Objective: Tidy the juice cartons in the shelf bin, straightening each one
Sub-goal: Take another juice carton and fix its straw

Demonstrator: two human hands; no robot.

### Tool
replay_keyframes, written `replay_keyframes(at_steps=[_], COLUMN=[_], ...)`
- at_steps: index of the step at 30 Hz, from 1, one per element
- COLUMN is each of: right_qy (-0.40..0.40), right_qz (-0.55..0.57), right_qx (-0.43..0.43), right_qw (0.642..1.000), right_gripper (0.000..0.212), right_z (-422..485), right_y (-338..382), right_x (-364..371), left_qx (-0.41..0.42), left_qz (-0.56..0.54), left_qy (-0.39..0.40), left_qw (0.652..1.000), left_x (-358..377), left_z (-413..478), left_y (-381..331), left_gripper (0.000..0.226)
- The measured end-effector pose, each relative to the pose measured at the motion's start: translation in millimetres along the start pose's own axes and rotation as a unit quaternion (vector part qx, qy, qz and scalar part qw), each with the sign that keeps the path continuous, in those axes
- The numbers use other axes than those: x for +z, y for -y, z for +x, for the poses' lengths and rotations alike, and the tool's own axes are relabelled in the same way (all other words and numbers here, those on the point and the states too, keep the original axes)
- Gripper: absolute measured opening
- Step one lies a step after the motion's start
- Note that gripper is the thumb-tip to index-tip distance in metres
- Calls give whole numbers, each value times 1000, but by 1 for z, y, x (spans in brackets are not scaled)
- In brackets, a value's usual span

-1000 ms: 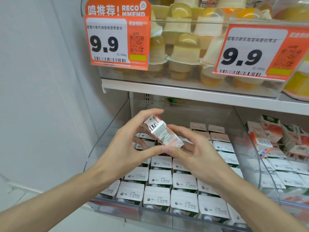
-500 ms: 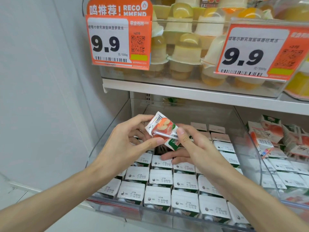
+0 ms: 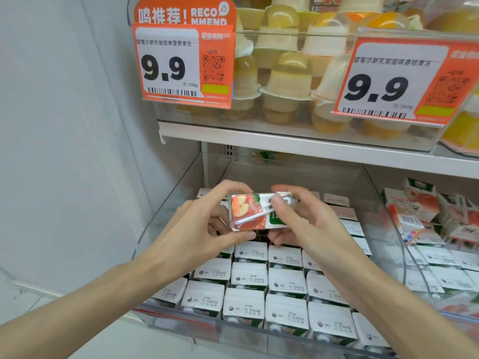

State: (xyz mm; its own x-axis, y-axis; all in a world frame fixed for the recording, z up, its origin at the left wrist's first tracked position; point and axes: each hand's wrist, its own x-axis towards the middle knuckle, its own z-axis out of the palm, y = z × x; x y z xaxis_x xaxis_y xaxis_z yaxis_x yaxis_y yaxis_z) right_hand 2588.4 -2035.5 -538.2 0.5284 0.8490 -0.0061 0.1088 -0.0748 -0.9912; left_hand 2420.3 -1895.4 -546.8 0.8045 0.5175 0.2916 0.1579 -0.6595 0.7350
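— Your left hand (image 3: 191,228) and right hand (image 3: 311,229)?
— You grip one juice carton (image 3: 242,209) with both, sideways at frame centre, above the upright cartons (image 3: 248,277) in the shelf bin (image 3: 246,338).

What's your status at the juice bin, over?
Left hand, right hand grip one carton, sideways above the packed rows. Its straw faces camera. Nothing blocking.

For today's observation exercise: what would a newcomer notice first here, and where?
Two orange 9.9 price tags hang on the upper shelf's front, left and right. At centre, the left hand and right hand hold one juice carton on its side, apple picture and straw facing up, above rows of upright cartons in the clear bin.
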Motion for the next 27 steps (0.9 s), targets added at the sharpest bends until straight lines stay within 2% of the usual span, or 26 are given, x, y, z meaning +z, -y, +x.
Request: replay_keyframes(at_steps=[3, 6, 11, 14, 20, 27], right_qy=[20, 26, 4, 3, 74, 50], right_qz=[-21, -21, -14, -20, -43, -61], right_qx=[-22, -44, -81, -102, -132, -118], right_qw=[999, 998, 997, 995, 988, 990], right_gripper=[56, 61, 64, 66, 61, 57], right_z=[-3, -3, -6, -7, -7, -6], right_y=[1, 2, 5, 3, 4, 4], right_x=[-2, -2, 3, 6, 7, 2], left_qx=[-17, -21, 24, 41, 16, 6], left_qz=[10, 35, 72, 90, 79, 80], left_qy=[-11, -33, -48, -45, -39, -54], left_qw=[1000, 999, 996, 994, 996, 995], left_x=[0, 0, 3, 5, 4, 5], left_z=[1, 1, 2, 2, 1, 4], left_y=[5, 8, 10, 10, 13, 13], left_gripper=[54, 56, 49, 52, 62, 55])
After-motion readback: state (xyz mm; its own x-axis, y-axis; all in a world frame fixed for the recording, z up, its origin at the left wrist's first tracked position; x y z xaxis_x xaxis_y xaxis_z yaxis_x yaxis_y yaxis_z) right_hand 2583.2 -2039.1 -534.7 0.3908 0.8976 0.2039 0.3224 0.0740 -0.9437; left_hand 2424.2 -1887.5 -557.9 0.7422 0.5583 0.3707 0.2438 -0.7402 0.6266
